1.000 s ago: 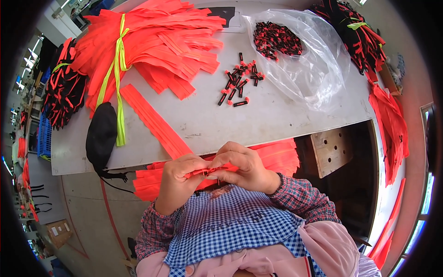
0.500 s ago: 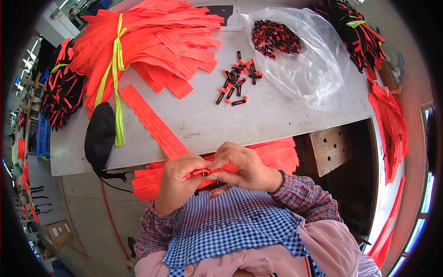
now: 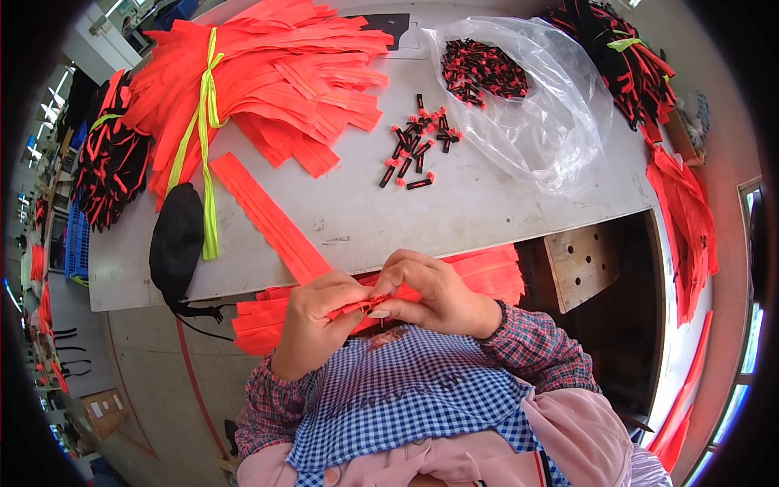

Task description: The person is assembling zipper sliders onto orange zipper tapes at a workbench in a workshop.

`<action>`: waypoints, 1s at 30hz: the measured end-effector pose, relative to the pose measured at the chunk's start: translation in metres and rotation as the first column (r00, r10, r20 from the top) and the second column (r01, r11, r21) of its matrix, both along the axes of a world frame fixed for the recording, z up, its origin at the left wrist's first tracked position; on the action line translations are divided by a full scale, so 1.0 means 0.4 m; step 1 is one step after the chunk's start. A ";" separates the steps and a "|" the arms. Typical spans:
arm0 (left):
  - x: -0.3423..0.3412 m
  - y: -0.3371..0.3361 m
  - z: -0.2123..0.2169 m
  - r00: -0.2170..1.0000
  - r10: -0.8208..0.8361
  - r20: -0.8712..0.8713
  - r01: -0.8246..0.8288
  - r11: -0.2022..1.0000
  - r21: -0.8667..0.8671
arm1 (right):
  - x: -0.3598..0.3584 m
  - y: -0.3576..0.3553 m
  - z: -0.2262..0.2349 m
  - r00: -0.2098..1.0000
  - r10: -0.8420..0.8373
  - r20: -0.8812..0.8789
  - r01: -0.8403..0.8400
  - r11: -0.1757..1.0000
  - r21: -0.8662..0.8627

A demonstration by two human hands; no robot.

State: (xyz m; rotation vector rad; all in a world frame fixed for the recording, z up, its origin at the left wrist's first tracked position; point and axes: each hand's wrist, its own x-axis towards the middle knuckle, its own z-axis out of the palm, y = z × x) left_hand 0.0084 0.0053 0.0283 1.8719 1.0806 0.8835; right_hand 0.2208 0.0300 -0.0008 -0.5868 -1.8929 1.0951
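Observation:
My left hand (image 3: 318, 315) and my right hand (image 3: 438, 297) meet in front of my apron, just past the table's near edge. Both are closed, thumbs and forefingers pinching the end of an orange zipper tape (image 3: 354, 308). A small dark bit shows between the fingertips; too little of it is visible to name. Behind the hands, a stack of orange zipper tapes (image 3: 495, 274) lies across my lap. One single orange zipper tape (image 3: 268, 217) slants over the table down to my left hand; whether it is the held one is hidden.
Small black-and-red zipper pulls (image 3: 418, 146) lie loose on the white table (image 3: 349, 215), more inside a clear plastic bag (image 3: 560, 138). A big tied bundle of orange tapes (image 3: 276, 81) fills the far left, beside a black pouch (image 3: 177, 239). Black-and-red bundles (image 3: 613, 61) flank the table.
My hands have shifted very slightly, with the fingertips still together at the tape's end. The things on the table lie as before.

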 end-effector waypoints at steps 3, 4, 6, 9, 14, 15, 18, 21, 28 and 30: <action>0.001 -0.003 0.005 1.000 0.006 -0.011 -0.006 1.000 0.000 | 0.006 0.004 0.015 0.997 0.046 0.056 -0.041 0.995 -0.088; 0.001 -0.004 0.006 1.000 0.009 -0.016 -0.009 1.000 -0.006 | 0.005 0.004 0.019 0.997 0.047 0.056 -0.042 0.995 -0.088; 0.003 -0.006 0.004 1.000 0.016 -0.013 -0.016 1.000 -0.017 | 0.003 0.004 0.025 0.997 0.024 0.079 -0.017 0.996 -0.084; 0.000 -0.004 -0.005 1.000 0.022 -0.011 -0.022 1.000 -0.013 | -0.001 0.003 0.029 0.998 0.027 0.065 -0.027 1.000 0.002; 0.008 0.001 -0.017 0.998 0.052 0.045 -0.051 0.999 -0.016 | -0.004 0.005 0.017 0.994 -0.044 0.103 0.035 0.996 0.082; 0.008 0.001 -0.021 0.997 0.047 0.062 -0.046 0.999 -0.020 | -0.005 0.005 0.014 0.996 -0.039 0.077 0.034 0.997 0.066; 0.004 0.002 -0.020 0.997 0.025 0.072 -0.023 0.999 -0.024 | -0.004 0.005 0.023 0.998 -0.013 0.057 0.008 0.997 0.077; 0.004 0.000 -0.019 0.999 0.008 0.054 -0.007 1.000 -0.019 | -0.003 0.009 0.018 0.994 0.067 0.084 -0.067 0.998 0.001; 0.005 0.015 -0.028 0.989 -0.013 0.147 0.030 0.993 -0.111 | 0.011 0.021 -0.007 0.999 0.041 0.028 -0.037 0.989 -0.144; 0.000 0.016 -0.022 0.979 -0.008 0.206 0.044 0.985 -0.168 | 0.014 0.018 -0.019 0.996 0.000 -0.087 -0.016 0.982 -0.187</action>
